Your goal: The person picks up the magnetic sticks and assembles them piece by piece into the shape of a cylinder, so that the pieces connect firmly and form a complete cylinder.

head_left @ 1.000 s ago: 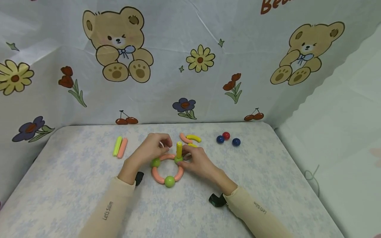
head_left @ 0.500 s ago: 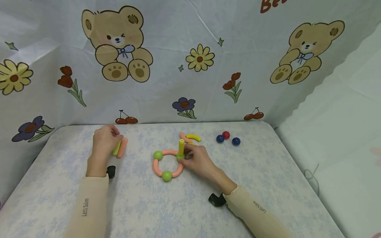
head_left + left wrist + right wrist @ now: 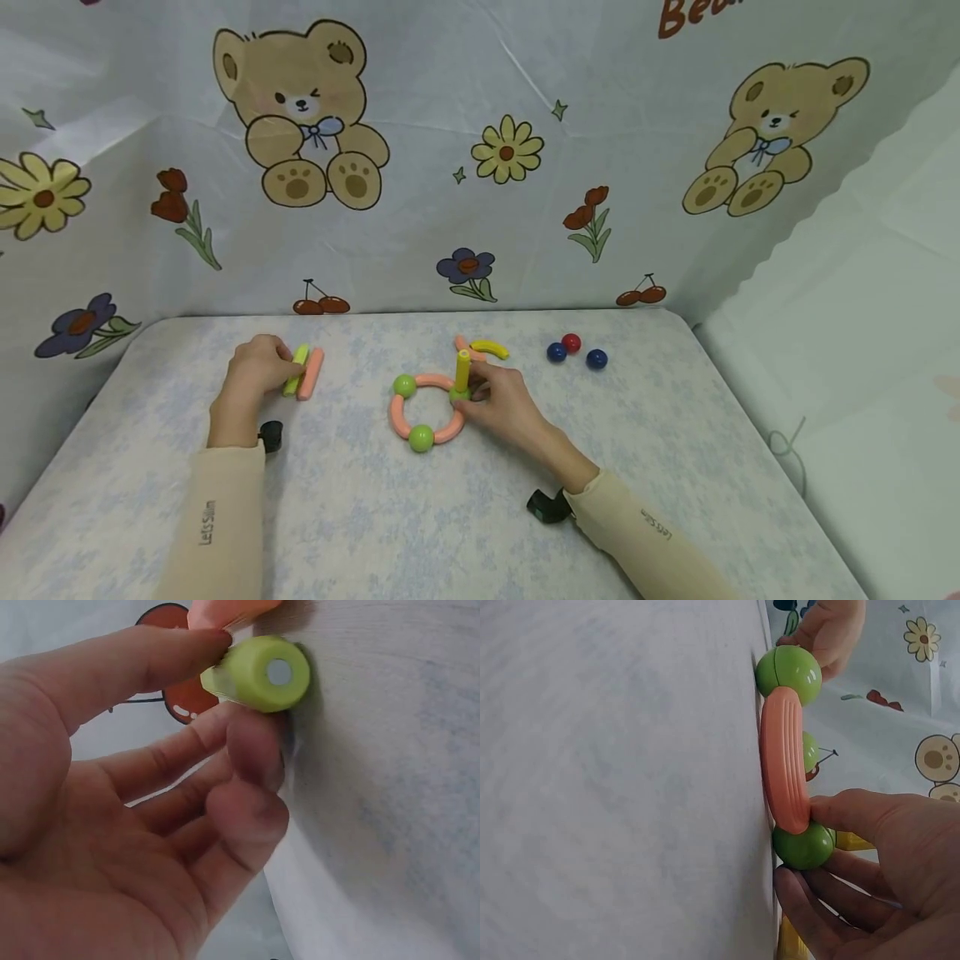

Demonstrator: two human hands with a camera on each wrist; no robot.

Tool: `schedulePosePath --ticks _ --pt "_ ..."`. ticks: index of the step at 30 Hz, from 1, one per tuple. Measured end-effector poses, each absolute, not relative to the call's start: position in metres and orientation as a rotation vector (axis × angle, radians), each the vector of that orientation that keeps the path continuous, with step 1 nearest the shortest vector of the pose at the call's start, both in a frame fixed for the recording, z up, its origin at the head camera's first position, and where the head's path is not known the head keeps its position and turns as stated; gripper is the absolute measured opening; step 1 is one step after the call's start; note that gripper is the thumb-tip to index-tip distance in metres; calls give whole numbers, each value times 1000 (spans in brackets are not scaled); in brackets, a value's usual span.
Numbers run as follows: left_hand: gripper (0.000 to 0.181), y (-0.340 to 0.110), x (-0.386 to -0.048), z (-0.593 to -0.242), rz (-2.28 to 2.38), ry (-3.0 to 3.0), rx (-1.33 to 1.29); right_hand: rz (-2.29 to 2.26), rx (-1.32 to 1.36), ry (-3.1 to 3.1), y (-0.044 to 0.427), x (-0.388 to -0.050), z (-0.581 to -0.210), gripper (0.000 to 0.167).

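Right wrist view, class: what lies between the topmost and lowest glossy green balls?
The right wrist view shows a curved, ridged pink piece there, another green ball behind.

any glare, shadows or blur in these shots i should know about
Head view: pale sheen on the upper-left backdrop; left wrist view: soft shadow on the tabletop beside the green stick; right wrist view: glints on the upper green ball, lower green ball darker, tabletop pattern soft.
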State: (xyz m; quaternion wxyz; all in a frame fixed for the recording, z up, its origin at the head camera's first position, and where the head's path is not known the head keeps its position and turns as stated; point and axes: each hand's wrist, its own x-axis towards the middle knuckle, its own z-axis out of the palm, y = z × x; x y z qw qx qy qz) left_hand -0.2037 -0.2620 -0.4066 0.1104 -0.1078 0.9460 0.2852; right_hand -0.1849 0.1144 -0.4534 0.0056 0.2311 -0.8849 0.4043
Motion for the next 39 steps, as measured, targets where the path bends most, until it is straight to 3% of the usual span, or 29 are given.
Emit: schedulePosePath --ticks 5,10,16,27,31,39 --pt "25 -265 -207 -413 802 2825 -392 1273 753 -2759 115 -184 -452 28" --pt "33 -258 -208 -410 958 2980 -416 1255 752 -2777 115 -184 -452 29" --pt "30 -230 -210 -399 1253 2981 0 1275 767 -2757 114 -184 -453 27" --pt "19 -177 -210 -398 1338 2780 574 1252 719 -2824 113 -184 -453 32" --pt "18 -167 -209 -397 1332 2724 683 1271 705 -2841 113 -184 -452 38" --pt "20 -158 -215 -417 1075 2623 628 1278 760 -2827 115 -185 -452 29"
